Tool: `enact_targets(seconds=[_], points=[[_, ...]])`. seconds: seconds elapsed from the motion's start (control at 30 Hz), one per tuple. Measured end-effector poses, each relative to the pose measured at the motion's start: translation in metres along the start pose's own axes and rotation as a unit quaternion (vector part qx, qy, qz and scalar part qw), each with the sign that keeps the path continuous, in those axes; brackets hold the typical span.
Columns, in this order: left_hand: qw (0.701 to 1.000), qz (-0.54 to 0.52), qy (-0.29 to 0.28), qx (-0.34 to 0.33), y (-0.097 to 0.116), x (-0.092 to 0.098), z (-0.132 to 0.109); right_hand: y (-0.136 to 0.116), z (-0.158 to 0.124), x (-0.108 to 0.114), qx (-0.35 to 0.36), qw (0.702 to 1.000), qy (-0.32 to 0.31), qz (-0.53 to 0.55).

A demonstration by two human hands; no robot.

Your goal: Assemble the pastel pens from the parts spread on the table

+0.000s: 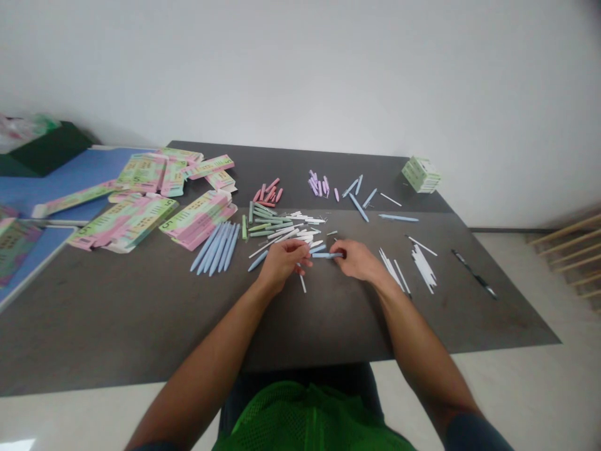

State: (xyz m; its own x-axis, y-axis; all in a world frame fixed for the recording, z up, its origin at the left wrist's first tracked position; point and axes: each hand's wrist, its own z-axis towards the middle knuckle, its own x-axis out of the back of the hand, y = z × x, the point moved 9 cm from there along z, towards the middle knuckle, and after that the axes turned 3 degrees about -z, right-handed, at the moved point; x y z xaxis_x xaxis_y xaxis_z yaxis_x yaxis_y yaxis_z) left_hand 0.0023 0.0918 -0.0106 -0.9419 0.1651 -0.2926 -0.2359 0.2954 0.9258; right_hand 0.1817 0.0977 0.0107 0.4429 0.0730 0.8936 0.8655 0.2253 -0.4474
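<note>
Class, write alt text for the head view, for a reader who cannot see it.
The right hand pinches a light blue pen barrel beside the left hand over a dark table strewn with pastel pen parts and flat cartons.

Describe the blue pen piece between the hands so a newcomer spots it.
On the dark table, look just in front of the central heap of white and green pen parts. The blue pen barrel is held level by the right hand, pointing at the left hand; other blue barrels lie loose in a row further left.
</note>
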Motion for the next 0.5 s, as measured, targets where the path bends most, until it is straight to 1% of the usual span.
enact_targets(seconds=[0.17,0.27,0.5], points=[[1.0,0.013,-0.004,-0.02,0.002,0.0,0.001,-0.004,-0.005,-0.004,0.035,0.998,-0.033,-0.05],[0.999,0.035,0.005,-0.024,0.001,0.003,0.003,-0.006,-0.008,-0.005,0.038,0.998,-0.031,-0.045],[0.989,0.136,0.042,-0.031,0.0,0.007,0.006,-0.013,-0.007,-0.008,0.041,0.998,-0.027,-0.047]])
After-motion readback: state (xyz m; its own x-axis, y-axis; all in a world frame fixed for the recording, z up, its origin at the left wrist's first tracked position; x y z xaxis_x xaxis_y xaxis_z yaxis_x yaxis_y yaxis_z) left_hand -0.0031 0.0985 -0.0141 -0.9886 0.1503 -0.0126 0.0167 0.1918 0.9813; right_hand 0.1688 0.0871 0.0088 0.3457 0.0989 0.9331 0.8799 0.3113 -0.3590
